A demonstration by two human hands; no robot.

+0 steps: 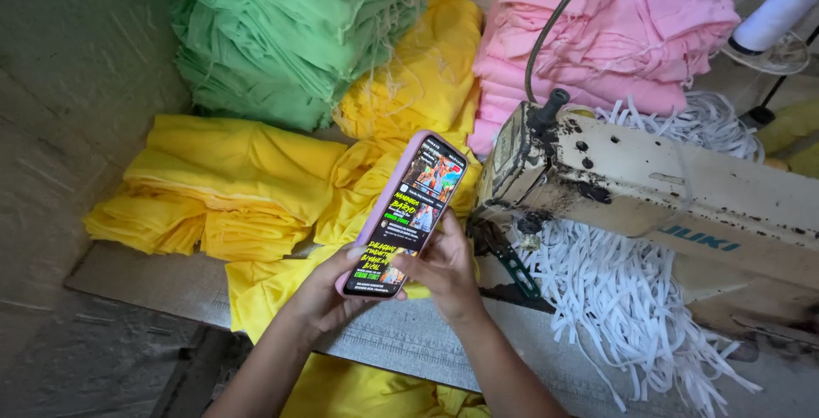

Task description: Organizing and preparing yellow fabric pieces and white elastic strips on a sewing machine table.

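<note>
Both hands hold a phone (406, 215) in a pink case, centre of frame, over yellow cloth (230, 188). Left hand (328, 294) cups it from below, fingers closed round the edge; right hand (444, 271) grips the lower right side w/ thumb on screen. Best kept steady w/ both hands, clear of the sewing machine (648, 188) at right. Machine's needle area and lower cloth are cut off or hidden.

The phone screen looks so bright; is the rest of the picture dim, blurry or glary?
Head view: even, soft light and sharp focus throughout; the phone, held in both hands, left and right, glows without glare; only faint shadows lie under the yellow cloth and the sewing machine.
</note>
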